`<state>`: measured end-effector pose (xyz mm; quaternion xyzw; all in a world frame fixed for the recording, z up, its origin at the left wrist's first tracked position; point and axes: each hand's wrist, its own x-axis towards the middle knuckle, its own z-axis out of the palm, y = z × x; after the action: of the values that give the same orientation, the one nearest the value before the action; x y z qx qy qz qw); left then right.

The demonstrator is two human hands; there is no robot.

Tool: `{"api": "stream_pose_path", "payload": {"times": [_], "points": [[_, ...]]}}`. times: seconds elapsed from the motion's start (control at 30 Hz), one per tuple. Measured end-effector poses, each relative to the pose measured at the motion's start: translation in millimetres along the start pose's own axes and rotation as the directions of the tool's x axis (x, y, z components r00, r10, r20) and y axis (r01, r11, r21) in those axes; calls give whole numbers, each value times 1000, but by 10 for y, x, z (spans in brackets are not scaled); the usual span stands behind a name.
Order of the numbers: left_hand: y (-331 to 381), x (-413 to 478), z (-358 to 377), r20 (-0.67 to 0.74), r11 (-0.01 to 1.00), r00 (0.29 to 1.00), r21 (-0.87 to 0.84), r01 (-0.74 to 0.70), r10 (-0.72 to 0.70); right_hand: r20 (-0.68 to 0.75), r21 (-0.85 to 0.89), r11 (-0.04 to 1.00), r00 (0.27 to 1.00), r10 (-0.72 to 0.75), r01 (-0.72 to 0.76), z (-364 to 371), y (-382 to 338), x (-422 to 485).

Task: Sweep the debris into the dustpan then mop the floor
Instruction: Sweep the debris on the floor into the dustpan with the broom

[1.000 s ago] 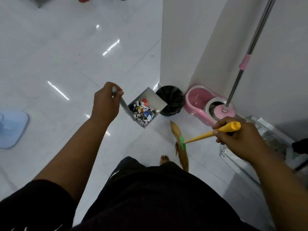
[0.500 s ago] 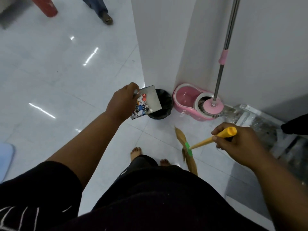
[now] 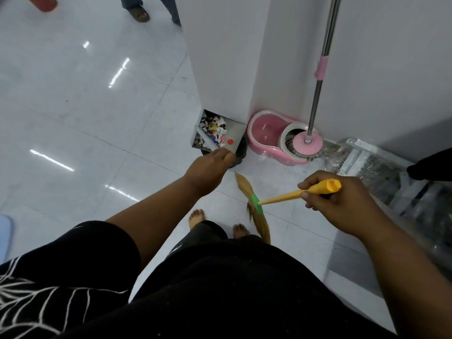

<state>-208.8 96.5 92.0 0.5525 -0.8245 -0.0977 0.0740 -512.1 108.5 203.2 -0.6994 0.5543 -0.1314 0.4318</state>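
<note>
Debris (image 3: 215, 132), a heap of coloured scraps with red caps at its edge, lies in the grey dustpan (image 3: 236, 128), which is held tipped over a black bin (image 3: 241, 154) at the foot of a white pillar (image 3: 225, 57). Nearest on my feed are black clothes and two bare feet (image 3: 195, 216) on glossy white floor tiles (image 3: 85, 118) that mirror the ceiling lights. Just beyond, the right hand (image 3: 342, 204) has its fingers curled tight round the yellow end of the broom (image 3: 281, 198), whose straw bristles hang down to the floor beside the right foot. The left hand (image 3: 210, 165) reaches forward and grips the dustpan's handle; I see the back of the hand and the handle running into it. The bin is mostly hidden behind that hand and the pan. Right of it, against the wall, a pink mop bucket (image 3: 266, 133) stands with the mop (image 3: 318, 94) upright in its spinner. A plastic-wrapped metal frame (image 3: 379, 167) lies along the right wall. Far off, at the top edge, I see another person's sandalled foot (image 3: 140, 14).
</note>
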Motion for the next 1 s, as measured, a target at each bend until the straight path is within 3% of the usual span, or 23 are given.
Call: {"api": "stream_pose_path", "payload": {"times": [0.17, 0.33, 0.5, 0.6, 0.67, 0.73, 0.77, 0.83, 0.93, 1.0], "points": [[63, -59, 213, 53, 999, 997, -4, -54, 54, 16, 18, 1000, 1000, -9, 9, -20, 108, -5], [191, -118, 310, 26, 983, 998, -176, -57, 63, 27, -21, 1000, 1000, -12, 12, 1, 185, -18], [337, -191, 429, 134, 923, 985, -355, 149, -108, 40, -51, 999, 999, 8, -6, -23, 239, -24], [453, -187, 448, 179, 812, 936, -466, 352, -302, 38, -65, 998, 999, 18, -16, -36, 266, -28], [506, -122, 409, 266, 595, 798, -550, 586, -541, 42, -70, 997, 999, 22, -19, -32, 276, -37], [464, -48, 375, 479, 160, 515, -603, 781, -711, 46, -69, 997, 999, 21, -18, -20, 282, -47], [432, -16, 373, 575, -64, 396, -618, 783, -716, 48, -66, 998, 999, 20, -17, -10, 283, -53], [315, 2, 512, 661, -291, 258, -601, 744, -705, 55, -58, 998, 998, 17, -14, 12, 284, -68], [289, -31, 452, 709, -371, 154, -526, 765, -688, 67, -52, 999, 998, 5, -1, 43, 287, -102], [269, -82, 464, 716, -324, 157, -486, 811, -680, 68, -52, 999, 998, 3, 1, 55, 295, -129]]}}
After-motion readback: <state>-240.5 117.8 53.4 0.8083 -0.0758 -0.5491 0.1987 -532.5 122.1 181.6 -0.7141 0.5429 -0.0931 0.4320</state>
